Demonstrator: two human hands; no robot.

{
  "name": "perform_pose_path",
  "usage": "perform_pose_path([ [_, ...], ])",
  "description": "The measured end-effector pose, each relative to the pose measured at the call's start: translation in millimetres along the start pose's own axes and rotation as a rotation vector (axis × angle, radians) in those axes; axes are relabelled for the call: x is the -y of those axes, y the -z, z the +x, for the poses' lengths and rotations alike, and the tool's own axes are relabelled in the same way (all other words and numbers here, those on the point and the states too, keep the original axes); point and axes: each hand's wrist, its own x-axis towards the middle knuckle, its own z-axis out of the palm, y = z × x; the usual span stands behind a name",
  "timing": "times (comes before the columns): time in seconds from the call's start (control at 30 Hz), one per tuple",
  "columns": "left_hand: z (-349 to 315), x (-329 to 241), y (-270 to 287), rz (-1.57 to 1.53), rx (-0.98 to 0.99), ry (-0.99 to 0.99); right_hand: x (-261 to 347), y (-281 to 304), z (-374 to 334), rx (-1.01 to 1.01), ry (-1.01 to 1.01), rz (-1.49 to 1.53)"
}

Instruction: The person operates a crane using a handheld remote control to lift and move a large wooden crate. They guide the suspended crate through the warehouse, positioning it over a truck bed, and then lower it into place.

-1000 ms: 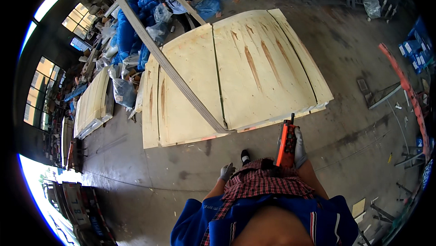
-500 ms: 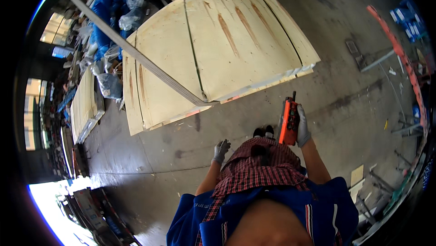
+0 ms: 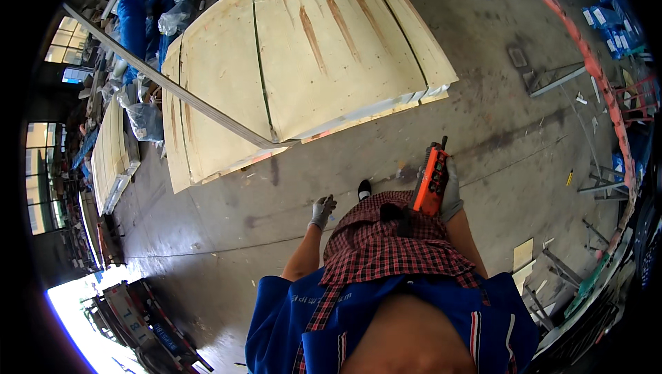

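My right hand (image 3: 452, 191), in a pale grey work glove, is closed round an orange industrial remote control (image 3: 429, 184). This handset has a black antenna at its top end and dark buttons on its face. It is held upright and slightly tilted in front of the checked apron (image 3: 379, 257); the fingers behind it are partly hidden. To the left of the apron, my left hand (image 3: 322, 212), also gloved with dark fingertips, hangs over the floor. Its fingers are loosely bent and it holds nothing.
Ahead lies a large stack of cream panels (image 3: 331, 56) with brown streaks, a long grey strap or bar (image 3: 172, 87) slanting across it. Blue and clear plastic wrapping (image 3: 141, 18) is heaped at far left. A red beam (image 3: 596, 70) and metal frames (image 3: 562, 81) stand at right.
My view has shifted, and the panels now sit farther left and higher. One shoe shows ahead where two did before. The remote control stays in my right hand, now tilted more.
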Motion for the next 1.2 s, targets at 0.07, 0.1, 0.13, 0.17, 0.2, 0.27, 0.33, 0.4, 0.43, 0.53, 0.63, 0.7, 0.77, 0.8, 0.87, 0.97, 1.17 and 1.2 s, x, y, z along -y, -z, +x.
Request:
perform_pose_path([
  [0.07,7.8,5.4,-30.7,-0.015,-0.024,0.004,32.4,3.7,3.6,0.012,-0.06,0.026],
  [0.1,10.4,6.7,-45.1,-0.027,-0.043,0.0,49.1,6.4,5.5,0.022,-0.091,0.034],
  [0.13,11.8,7.1,-61.8,-0.04,-0.063,-0.006,66.6,15.1,8.2,0.049,-0.097,0.038],
  [0.17,11.2,5.0,-84.8,-0.06,-0.086,-0.015,85.8,23.6,10.7,0.082,-0.105,0.036],
  [0.2,9.8,4.3,-112.2,-0.121,-0.114,0.001,106.1,33.3,13.6,0.115,-0.114,0.034],
  [0.27,-3.4,8.6,-167.4,-0.22,-0.168,0.058,151.6,66.3,20.8,0.106,-0.131,-0.057],
  [0.33,9.9,47.3,-213.3,-0.053,0.021,-0.205,202.0,87.6,18.4,0.077,-0.208,-0.046],
  [0.4,-1.1,33.2,-270.5,0.154,-0.092,-0.167,245.2,104.2,22.7,0.067,-0.214,-0.041],
  [0.43,-6.0,22.3,-291.2,0.203,-0.109,-0.187,266.1,117.4,28.3,0.067,-0.207,-0.054],
  [0.53,-26.2,-8.5,-334.2,0.181,-0.107,-0.157,313.9,136.8,41.6,0.013,-0.179,-0.074],
  [0.63,-39.8,-34.7,-346.3,0.044,-0.066,-0.116,340.9,144.9,57.3,-0.008,-0.114,-0.143],
  [0.7,-35.0,-36.5,-347.9,0.034,-0.084,-0.137,343.8,148.1,68.9,0.032,-0.116,-0.114],
  [0.77,-31.1,-37.4,-352.6,-0.034,-0.11,-0.139,346.1,142.7,74.6,0.038,-0.107,-0.155],
  [0.8,-28.3,-41.4,-346.8,0.011,-0.113,-0.146,341.7,143.2,80.4,0.014,-0.145,-0.129],
  [0.87,-33.0,-35.9,-341.6,-0.07,-0.168,-0.215,330.0,134.8,84.2,-0.036,-0.189,-0.195],
  [0.97,-36.1,-14.9,-335.3,-0.197,-0.185,-0.059,306.9,130.0,99.7,0.101,-0.328,-0.209],
  [1.17,-47.9,11.7,-302.2,-0.21,-0.21,0.034,268.7,85.3,101.4,0.308,-0.427,-0.208],
  [1.2,-40.8,21.5,-290.6,-0.205,-0.216,0.042,259.9,80.9,102.6,0.31,-0.439,-0.204],
])
